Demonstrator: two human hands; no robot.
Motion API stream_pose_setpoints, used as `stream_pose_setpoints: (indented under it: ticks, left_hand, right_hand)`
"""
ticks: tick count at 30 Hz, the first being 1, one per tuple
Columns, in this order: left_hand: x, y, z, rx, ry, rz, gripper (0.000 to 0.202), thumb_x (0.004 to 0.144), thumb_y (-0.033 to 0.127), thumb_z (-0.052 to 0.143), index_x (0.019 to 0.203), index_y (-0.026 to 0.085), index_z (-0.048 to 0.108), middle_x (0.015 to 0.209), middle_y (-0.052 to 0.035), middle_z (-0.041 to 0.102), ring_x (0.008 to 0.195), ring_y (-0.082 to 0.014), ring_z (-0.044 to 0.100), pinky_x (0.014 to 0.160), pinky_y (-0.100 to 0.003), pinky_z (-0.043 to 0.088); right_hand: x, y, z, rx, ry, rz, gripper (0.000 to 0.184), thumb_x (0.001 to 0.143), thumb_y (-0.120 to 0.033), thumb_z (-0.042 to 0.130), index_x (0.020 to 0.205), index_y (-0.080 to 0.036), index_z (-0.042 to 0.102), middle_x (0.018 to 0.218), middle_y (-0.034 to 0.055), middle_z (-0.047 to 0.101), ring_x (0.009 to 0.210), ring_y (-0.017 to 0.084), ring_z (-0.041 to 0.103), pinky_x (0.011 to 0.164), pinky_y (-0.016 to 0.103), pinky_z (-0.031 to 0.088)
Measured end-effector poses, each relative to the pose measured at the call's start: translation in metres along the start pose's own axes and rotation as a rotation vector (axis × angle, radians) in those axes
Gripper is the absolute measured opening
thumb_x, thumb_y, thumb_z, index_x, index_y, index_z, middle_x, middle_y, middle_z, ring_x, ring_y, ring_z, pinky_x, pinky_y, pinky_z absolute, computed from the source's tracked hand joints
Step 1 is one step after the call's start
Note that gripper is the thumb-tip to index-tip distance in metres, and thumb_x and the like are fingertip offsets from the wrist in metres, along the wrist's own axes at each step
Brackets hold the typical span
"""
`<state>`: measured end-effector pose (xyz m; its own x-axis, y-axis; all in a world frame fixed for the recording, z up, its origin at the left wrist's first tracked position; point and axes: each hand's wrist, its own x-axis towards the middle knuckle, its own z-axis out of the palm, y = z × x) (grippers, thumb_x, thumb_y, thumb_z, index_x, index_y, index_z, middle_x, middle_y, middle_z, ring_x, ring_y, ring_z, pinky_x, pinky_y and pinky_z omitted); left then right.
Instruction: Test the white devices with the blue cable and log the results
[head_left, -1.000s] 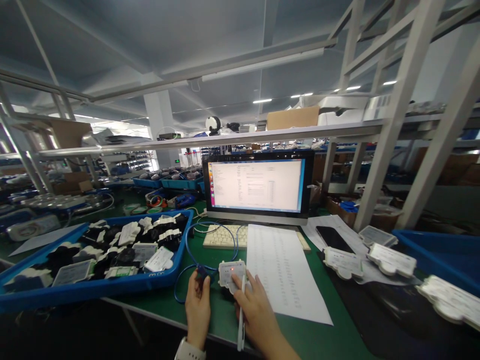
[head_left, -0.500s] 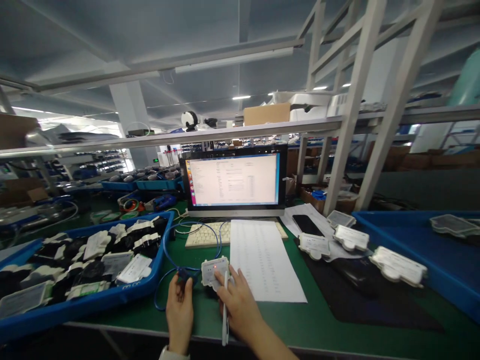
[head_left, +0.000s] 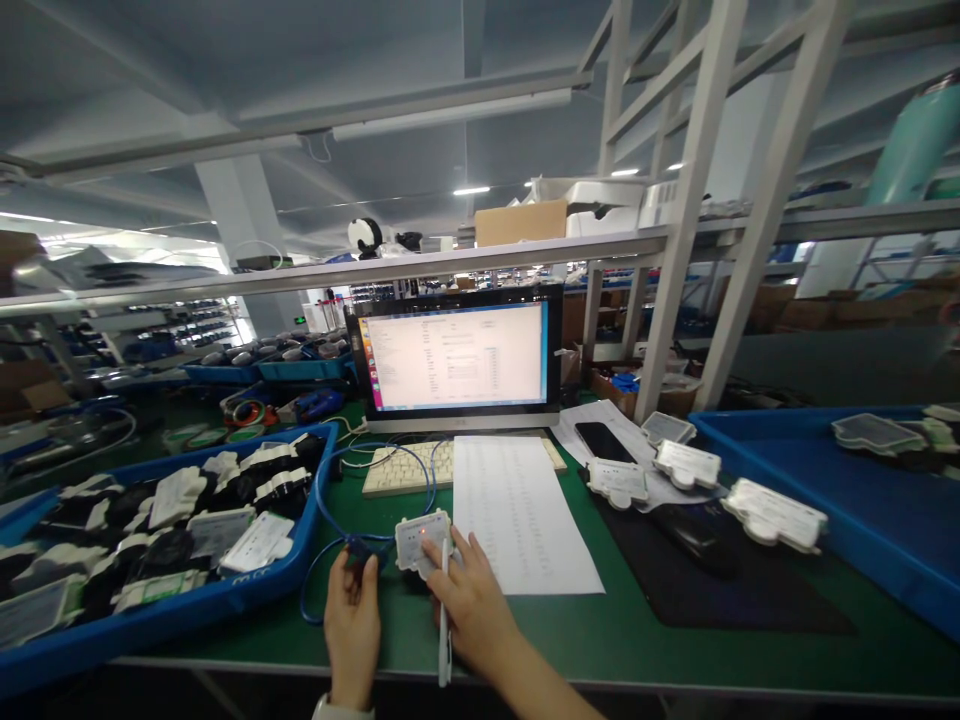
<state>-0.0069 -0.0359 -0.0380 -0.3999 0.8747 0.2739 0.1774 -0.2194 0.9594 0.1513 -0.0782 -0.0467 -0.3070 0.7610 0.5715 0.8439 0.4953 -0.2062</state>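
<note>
A small white device [head_left: 415,538] with a red light sits on the green table in front of me. My right hand [head_left: 469,605] rests its fingers on the device and has a white pen [head_left: 443,620] tucked between the fingers. My left hand [head_left: 352,625] is closed around the dark plug of a blue cable [head_left: 328,520], just left of the device. The cable loops back toward the keyboard [head_left: 405,466]. A printed sheet [head_left: 517,515] lies right of my hands.
A monitor [head_left: 455,358] stands behind the keyboard. A blue tray [head_left: 225,592] of black and white parts fills the left side. Several white devices [head_left: 772,514], a phone [head_left: 604,441] and a black mat [head_left: 720,590] lie to the right, beside another blue tray [head_left: 840,490].
The view has swung to the right, so everything sits further left in the picture. My hands stay on the device and the cable plug, with little visible change in grip.
</note>
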Motion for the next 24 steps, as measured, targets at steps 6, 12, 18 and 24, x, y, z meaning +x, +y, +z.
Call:
stream_pose_setpoints:
  ticks: [6,12,18,24]
  left_hand:
    - [0.0007,-0.0031,-0.0002,-0.003,0.012,0.021,0.062,0.063,0.058,0.061,0.108,0.016,0.054,0.098,-0.0116,0.065,0.093,-0.0269,0.062,0.085,-0.039,0.049]
    - [0.0017,-0.0051,-0.0004,0.034,0.016,0.033,0.064,0.063,0.060,0.059,0.109,0.015,0.054,0.102,-0.0126,0.064,0.095,-0.0273,0.061,0.087,-0.040,0.048]
    - [0.0022,-0.0070,-0.0003,0.022,0.009,0.024,0.064,0.063,0.060,0.058,0.108,0.015,0.052,0.101,-0.0131,0.063,0.095,-0.0281,0.061,0.086,-0.041,0.048]
    - [0.0019,-0.0087,-0.0010,0.025,-0.006,0.071,0.059,0.067,0.056,0.058,0.109,0.016,0.052,0.101,-0.0128,0.064,0.094,-0.0270,0.062,0.086,-0.040,0.049]
  right_hand:
    - [0.0000,0.0000,-0.0001,0.005,-0.013,0.001,0.038,0.076,-0.006,0.046,0.109,-0.020,0.057,0.141,0.0020,0.039,0.132,0.033,0.022,0.101,0.059,0.027]
    - [-0.0004,0.0007,0.0025,0.018,0.006,0.006,0.039,0.075,-0.006,0.047,0.110,-0.020,0.057,0.140,0.0037,0.041,0.134,0.031,0.019,0.103,0.057,0.024]
    - [-0.0009,0.0008,0.0032,0.014,0.015,0.003,0.034,0.075,-0.007,0.048,0.105,-0.020,0.058,0.140,0.0032,0.041,0.134,0.031,0.019,0.103,0.057,0.025]
    - [-0.0017,0.0018,0.0051,0.009,0.034,-0.004,0.036,0.075,-0.007,0.048,0.107,-0.021,0.058,0.140,0.0018,0.041,0.134,0.031,0.020,0.103,0.058,0.026]
